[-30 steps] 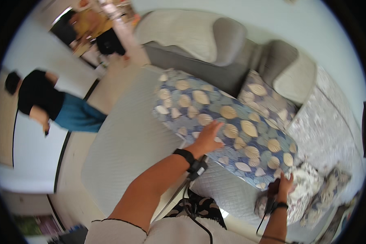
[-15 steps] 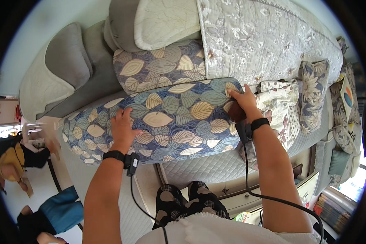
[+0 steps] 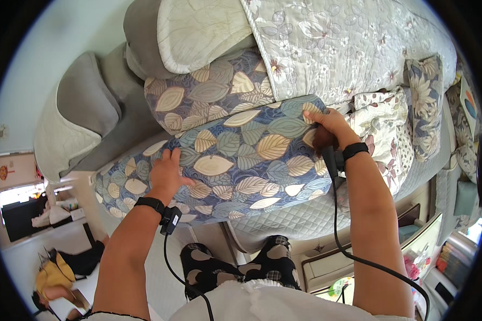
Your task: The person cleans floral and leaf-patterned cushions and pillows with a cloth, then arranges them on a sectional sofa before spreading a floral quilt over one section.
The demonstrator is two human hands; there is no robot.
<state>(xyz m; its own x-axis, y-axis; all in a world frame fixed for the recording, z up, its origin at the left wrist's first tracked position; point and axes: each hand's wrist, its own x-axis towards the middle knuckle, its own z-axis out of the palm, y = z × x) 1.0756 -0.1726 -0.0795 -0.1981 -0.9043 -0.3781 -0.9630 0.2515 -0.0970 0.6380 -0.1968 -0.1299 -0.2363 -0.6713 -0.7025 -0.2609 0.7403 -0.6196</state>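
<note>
A long seat cushion (image 3: 257, 160) in a blue cover with cream, tan and teal leaves lies across in front of me. My left hand (image 3: 167, 174) rests on its left part, fingers spread and thumb pointing right. At the right end my right hand (image 3: 333, 125) grips the cushion's edge, fingers on the top face; the underside of this hand is in shadow. Behind it sits another leaf-patterned cushion (image 3: 206, 96), partly under a quilted cover. Black bands with small cabled boxes are on both wrists.
A grey floral quilted throw (image 3: 316, 48) covers the sofa back. Crumpled white printed cloth (image 3: 380, 139) and a flowered pillow (image 3: 424, 109) lie to the right. Grey sofa cushions (image 3: 88, 99) stand at the left. At lower left, another person in yellow (image 3: 56, 281) is visible.
My view has shifted, so the room sits differently in the picture. Both hands keep their places on the cushion. The person at the left shows lower down.
</note>
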